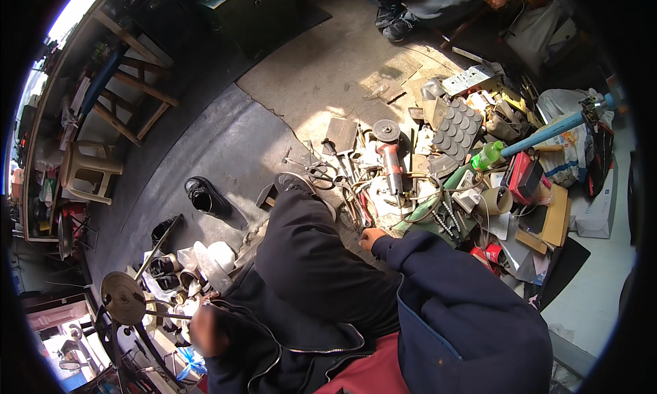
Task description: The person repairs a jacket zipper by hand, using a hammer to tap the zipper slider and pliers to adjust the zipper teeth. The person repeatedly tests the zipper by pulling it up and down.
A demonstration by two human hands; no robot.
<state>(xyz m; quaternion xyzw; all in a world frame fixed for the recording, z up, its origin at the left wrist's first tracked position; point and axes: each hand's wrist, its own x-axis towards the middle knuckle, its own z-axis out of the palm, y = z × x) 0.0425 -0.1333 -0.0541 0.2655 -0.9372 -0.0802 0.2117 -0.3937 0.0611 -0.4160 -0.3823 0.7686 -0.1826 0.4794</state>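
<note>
My right hand point(371, 239) reaches down to the near edge of a spread of tools, its fingers drawn together; what they hold, if anything, is too small to make out. Just beyond it lie red-handled pliers point(363, 206) among other hand tools. An angle grinder point(391, 163) with a red and grey body rests farther off, its disc pointing away. My left hand point(209, 330) is at the lower left, blurred, so its fingers cannot be read. Beside it are a round brown disc point(124, 297) and thin rods.
A green bottle point(487, 156) and a blue pole point(551, 132) lie over the clutter at right. Black shoes point(207, 196) sit on the floor at left, near a beige plastic stool point(92, 169). Another person's feet point(397, 26) show at the top.
</note>
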